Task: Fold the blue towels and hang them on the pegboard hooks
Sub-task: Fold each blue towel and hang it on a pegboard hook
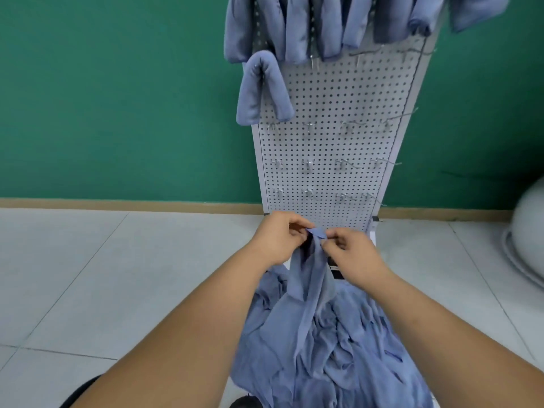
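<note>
A blue towel (pixel 309 278) hangs from both my hands above a heap of loose blue towels (pixel 338 357) on the floor. My left hand (pixel 278 238) pinches the towel's top corner, and my right hand (pixel 351 253) pinches the same edge just beside it. Both hands meet in front of the base of the white pegboard (pixel 332 148). One folded towel (pixel 262 89) is draped over a hook at the board's left edge. Several more folded towels (pixel 323 25) hang along the top row.
Bare metal hooks (pixel 307 164) stick out in rows across the lower pegboard. A green wall (pixel 117 98) stands behind it over a pale tiled floor (pixel 117 275). A grey rounded object (pixel 530 237) sits at the right edge.
</note>
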The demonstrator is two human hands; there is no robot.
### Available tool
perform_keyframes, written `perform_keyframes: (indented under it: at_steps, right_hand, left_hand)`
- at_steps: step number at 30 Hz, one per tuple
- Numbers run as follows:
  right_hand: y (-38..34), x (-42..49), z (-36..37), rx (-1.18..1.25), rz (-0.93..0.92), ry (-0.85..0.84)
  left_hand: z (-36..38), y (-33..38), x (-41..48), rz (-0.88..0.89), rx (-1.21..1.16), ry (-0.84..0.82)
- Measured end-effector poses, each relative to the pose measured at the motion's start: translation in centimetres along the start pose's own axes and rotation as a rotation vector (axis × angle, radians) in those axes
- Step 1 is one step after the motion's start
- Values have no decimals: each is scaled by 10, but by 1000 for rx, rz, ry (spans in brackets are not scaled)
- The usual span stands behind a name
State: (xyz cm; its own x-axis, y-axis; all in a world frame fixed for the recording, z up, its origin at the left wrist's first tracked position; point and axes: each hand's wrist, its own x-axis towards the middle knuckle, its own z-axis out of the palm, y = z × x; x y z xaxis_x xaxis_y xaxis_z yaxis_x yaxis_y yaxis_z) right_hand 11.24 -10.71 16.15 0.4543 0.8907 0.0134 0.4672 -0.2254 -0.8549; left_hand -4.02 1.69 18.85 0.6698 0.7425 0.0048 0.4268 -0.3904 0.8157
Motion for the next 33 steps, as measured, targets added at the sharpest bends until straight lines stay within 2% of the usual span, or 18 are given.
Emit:
perform_keyframes:
  at_steps: [6, 10, 13, 16, 20, 24, 33]
  right_hand:
    - [-53, -1, -68, -134, -165, 69]
    - [-64, -15, -99, -285, -296, 116]
    - [-57, -23, -103, -420, -336, 105]
    - [-47, -22, -106, -457, -287, 58]
    - [-40, -15, -118, -427, -195, 50]
    - [-35, -10, -135, -505, -164, -13]
    - [-8, 1, -181, -537, -55, 21]
  left_hand:
    - [-18, 54, 4, 188, 133, 139]
    - [-11, 82, 5, 216, -72, 77]
    - [5, 91, 1, 248, -100, 13]
    - [17, 86, -3, 278, -30, 24]
    - [16, 73, -3, 238, 42, -44]
    - [2, 61, 6, 199, 114, -22]
    - [-32, 26, 23, 93, 321, -19]
